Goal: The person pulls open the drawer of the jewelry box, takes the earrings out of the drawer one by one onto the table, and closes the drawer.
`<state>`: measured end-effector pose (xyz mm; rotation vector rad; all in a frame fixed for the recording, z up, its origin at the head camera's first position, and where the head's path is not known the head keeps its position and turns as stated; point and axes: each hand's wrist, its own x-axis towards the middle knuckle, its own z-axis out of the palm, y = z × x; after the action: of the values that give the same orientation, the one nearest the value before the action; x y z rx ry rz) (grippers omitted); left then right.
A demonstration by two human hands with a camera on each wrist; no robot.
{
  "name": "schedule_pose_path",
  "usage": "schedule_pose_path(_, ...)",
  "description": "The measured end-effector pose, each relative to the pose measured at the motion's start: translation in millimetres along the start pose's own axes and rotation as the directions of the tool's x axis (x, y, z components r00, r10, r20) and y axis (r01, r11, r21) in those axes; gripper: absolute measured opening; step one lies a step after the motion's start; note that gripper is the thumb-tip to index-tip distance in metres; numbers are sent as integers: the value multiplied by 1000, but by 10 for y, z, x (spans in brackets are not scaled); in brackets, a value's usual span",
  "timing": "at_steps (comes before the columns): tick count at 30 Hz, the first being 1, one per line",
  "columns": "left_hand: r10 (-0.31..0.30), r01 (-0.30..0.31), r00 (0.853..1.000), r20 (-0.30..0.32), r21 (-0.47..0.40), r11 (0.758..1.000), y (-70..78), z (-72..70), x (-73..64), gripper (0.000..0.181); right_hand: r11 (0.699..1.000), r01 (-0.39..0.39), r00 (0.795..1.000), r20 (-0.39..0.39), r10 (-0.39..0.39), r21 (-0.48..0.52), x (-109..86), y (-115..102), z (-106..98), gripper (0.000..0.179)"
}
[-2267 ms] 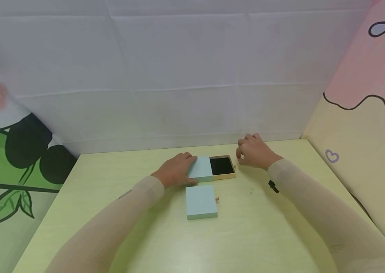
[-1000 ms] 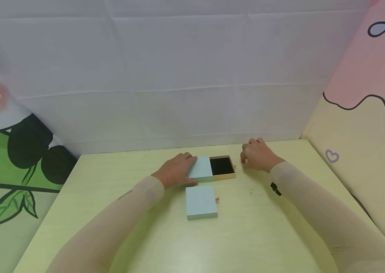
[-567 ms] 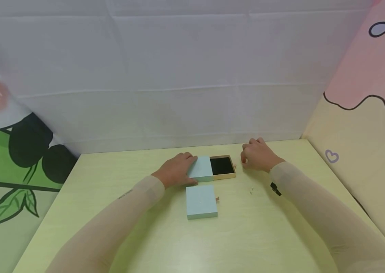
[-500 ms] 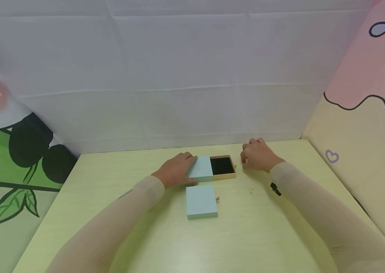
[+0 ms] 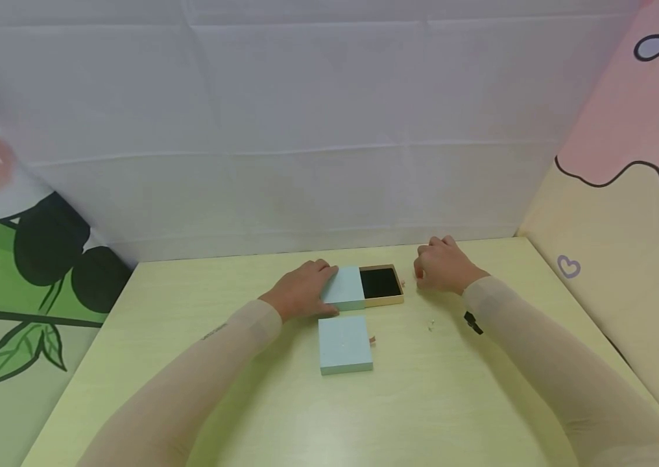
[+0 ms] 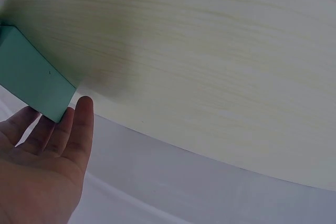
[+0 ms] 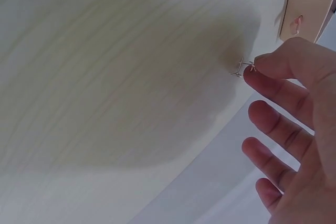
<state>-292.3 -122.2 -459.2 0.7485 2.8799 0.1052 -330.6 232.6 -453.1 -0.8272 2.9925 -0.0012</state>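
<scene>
My left hand (image 5: 301, 290) grips the blue sleeve (image 5: 344, 288) of a drawer box, thumb on the near side and fingers on the far side. In the left wrist view, fingertips (image 6: 84, 103) lie along the blue sleeve (image 6: 34, 74). A yellow-edged drawer (image 5: 384, 301) with a black lining (image 5: 381, 283) sticks out to the right. Just right of it, my right hand (image 5: 445, 266) is low over the table. Its thumb and index finger pinch a tiny silver stud earring (image 7: 253, 67); thin metal pins (image 7: 239, 69) show beside the fingertips.
A second blue box (image 5: 345, 345), its drawer pushed in, lies nearer on the pale table (image 5: 329, 415) with a small brown pull tab (image 5: 372, 340). Tiny pale items (image 5: 431, 325) lie right of the boxes. A white cloth (image 5: 306, 130) hangs behind the table.
Over the first second or so my right hand drew slightly right, away from the drawer's end, and then stayed nearly still. The left hand and both boxes have kept their places.
</scene>
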Motion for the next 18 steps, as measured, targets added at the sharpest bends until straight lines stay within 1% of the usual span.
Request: schedule_pose_path(18, 4, -4, 1000, -15, -12, 1000, -13, 25, 8, 102, 1000, -11, 1000, 9, 11, -22, 5, 14, 19, 8)
